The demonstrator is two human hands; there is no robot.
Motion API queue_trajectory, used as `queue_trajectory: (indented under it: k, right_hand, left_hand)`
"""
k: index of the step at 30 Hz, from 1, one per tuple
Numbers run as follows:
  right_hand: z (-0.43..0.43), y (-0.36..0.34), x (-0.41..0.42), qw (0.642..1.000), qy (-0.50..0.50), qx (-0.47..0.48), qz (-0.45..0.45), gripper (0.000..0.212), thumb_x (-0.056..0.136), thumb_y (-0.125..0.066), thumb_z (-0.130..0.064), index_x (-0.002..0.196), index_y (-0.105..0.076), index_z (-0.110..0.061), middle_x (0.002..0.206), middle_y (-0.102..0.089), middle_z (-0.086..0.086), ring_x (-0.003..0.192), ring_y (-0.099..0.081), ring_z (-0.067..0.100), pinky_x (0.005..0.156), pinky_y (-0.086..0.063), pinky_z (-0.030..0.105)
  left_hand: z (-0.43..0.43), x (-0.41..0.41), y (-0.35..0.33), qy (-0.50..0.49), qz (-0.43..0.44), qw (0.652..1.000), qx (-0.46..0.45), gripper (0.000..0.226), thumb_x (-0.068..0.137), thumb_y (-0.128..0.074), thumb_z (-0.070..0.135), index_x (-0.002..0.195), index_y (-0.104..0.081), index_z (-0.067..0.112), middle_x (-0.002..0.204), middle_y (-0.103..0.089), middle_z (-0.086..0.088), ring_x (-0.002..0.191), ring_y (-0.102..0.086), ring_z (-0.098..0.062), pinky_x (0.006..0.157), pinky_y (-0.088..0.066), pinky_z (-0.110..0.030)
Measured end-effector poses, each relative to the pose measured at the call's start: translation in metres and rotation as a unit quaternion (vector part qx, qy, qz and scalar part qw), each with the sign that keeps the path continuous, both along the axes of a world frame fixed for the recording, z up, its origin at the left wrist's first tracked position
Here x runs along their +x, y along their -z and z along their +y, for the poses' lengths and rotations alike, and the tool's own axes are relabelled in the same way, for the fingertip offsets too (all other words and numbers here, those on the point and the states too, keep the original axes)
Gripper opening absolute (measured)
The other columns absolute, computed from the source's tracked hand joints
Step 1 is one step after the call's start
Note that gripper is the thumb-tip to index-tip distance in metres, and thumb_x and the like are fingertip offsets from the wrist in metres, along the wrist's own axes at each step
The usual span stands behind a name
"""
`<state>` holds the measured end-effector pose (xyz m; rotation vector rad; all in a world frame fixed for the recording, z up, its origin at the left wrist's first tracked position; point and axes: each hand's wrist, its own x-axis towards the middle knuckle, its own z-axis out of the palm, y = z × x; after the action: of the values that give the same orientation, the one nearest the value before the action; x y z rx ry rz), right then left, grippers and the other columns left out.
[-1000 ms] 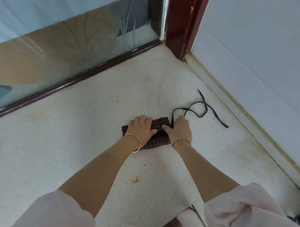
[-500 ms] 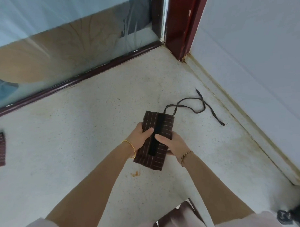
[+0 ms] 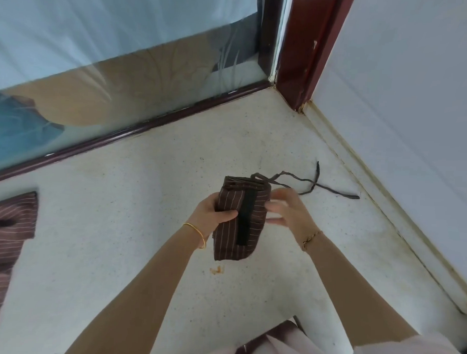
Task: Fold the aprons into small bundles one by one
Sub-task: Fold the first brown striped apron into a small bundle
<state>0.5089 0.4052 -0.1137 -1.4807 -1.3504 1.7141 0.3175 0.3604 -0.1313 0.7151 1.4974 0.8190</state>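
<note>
A brown pinstriped apron folded into a narrow bundle [image 3: 231, 243] is held upright above the speckled floor, with a black band running down its front. My left hand [image 3: 212, 213] grips its left edge, thumb across the front. My right hand [image 3: 292, 213] is blurred with its fingers spread, just off the bundle's right edge; I cannot tell whether it touches the cloth. The apron's dark strap [image 3: 306, 183] trails from the top of the bundle onto the floor to the right.
Another striped apron [image 3: 11, 222] lies spread at the left edge. A glass door [image 3: 124, 80] with a dark wooden frame [image 3: 305, 47] stands ahead, and a white wall [image 3: 415, 103] runs along the right. A small orange stain [image 3: 217, 269] marks the floor.
The bundle came off the floor, where both hands had pressed it, and was turned upright. My right hand has since let go of its right side while my left keeps hold.
</note>
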Motion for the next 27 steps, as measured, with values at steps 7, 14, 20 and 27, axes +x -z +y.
queue_trajectory:
  k: [7,14,20,27]
  right_hand:
    - [0.029,0.007,-0.002,0.909,-0.113,0.295,-0.272,0.034,0.090,-0.057,-0.012,0.124,-0.057,-0.019,0.145,-0.040,0.000,0.136,-0.029,0.020,0.110,-0.020,0.029]
    - [0.019,-0.003,0.000,0.951,-0.023,0.238,-0.198,0.017,0.096,-0.047,-0.024,0.088,-0.060,-0.018,0.067,-0.060,-0.007,0.060,-0.058,0.012,0.063,-0.047,0.028]
    - [0.002,0.008,-0.007,0.938,0.030,0.250,-0.237,0.025,0.099,-0.040,-0.017,0.119,-0.054,-0.019,0.072,-0.057,-0.004,0.058,-0.049,0.010,0.056,-0.043,0.027]
    - [-0.021,0.014,-0.014,0.952,0.105,0.209,-0.198,0.022,0.099,-0.037,-0.009,0.108,-0.056,-0.017,0.090,-0.059,-0.010,0.080,-0.056,0.008,0.074,-0.046,0.021]
  left_hand:
    - [0.008,-0.013,-0.012,0.010,0.053,0.998,0.044,0.032,0.083,-0.064,-0.003,0.098,-0.061,0.024,0.102,-0.067,-0.006,0.100,-0.061,-0.030,0.093,-0.049,-0.049]
    - [0.010,-0.018,-0.012,-0.024,0.043,0.998,0.031,0.029,0.084,-0.063,-0.002,0.099,-0.060,0.023,0.101,-0.067,-0.003,0.098,-0.061,-0.027,0.092,-0.049,-0.046]
    - [0.012,-0.008,-0.015,-0.100,-0.026,0.995,0.003,0.033,0.085,-0.063,0.000,0.113,-0.055,0.016,0.106,-0.063,-0.004,0.098,-0.059,-0.024,0.092,-0.048,-0.047]
    - [0.015,0.000,-0.023,-0.166,-0.129,0.975,-0.069,0.043,0.085,-0.062,-0.001,0.124,-0.050,0.014,0.117,-0.060,-0.009,0.109,-0.055,-0.032,0.094,-0.044,-0.052]
